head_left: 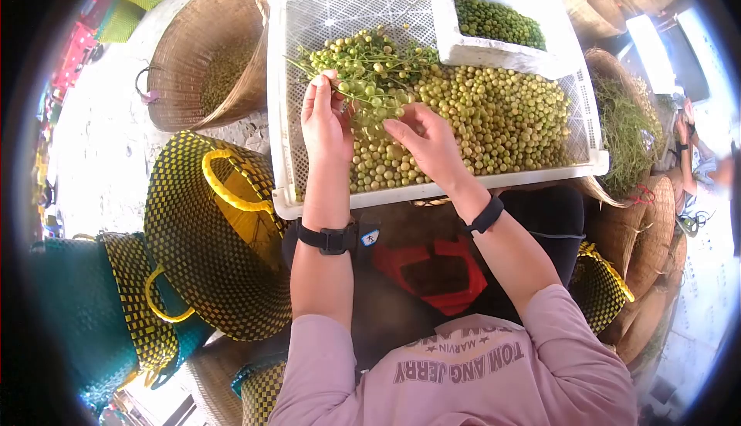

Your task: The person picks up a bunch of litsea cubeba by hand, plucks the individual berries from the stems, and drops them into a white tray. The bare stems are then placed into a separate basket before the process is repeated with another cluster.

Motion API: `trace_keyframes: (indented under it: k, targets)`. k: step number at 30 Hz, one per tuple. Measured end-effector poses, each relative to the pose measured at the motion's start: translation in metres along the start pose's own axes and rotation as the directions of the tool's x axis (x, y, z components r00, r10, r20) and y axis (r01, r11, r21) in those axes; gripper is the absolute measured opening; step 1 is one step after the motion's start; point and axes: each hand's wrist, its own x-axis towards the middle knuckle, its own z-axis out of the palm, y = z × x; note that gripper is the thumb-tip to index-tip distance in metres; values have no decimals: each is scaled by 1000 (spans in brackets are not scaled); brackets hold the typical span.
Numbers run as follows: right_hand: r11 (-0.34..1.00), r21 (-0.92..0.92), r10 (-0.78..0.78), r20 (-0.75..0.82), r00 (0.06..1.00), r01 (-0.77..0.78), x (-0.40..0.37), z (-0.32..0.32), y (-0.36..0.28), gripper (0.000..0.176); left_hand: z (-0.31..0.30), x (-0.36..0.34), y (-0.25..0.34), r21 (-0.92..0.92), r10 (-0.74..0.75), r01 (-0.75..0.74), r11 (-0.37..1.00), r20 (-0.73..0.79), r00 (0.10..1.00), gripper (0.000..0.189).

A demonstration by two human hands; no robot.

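Note:
My left hand [325, 121] pinches the stems of a bunch of small round green fruit [374, 106] above the white plastic crate [494, 184]. At the bunch's right side, my right hand [426, 142] has its thumb and fingers closed on part of it; exactly what lies between the fingertips is hidden. More stemmed green fruit [363, 52] lies in a heap just beyond my hands. Loose yellowish-green round fruit [494, 121] covers the crate's right and near part. A white foam box [494, 54] of smaller, darker green fruit [498, 23] sits in the far right corner.
A tall woven basket [174, 79] with fruit inside stands left of the crate. Black-and-yellow woven baskets [208, 272] crowd the near left. To the right, a basket holds bare green stems [621, 133]. Another person's arm [684, 148] shows at the far right.

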Motion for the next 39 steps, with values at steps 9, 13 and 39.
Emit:
trace_keyframes:
  k: [9,13,39]
  targets:
    - [903,404,146,37,989,-149,-6,-17,2,17,-4,1,4,40,28,-28,999,3,1000,15]
    - [994,-54,-104,-81,991,100,-1,-7,-3,24,3,-3,4,51,23,-24,998,12,1000,14]
    - [975,-194,-104,33,994,109,5,0,-10,15,5,-5,4,381,135,-219,898,236,962,18]
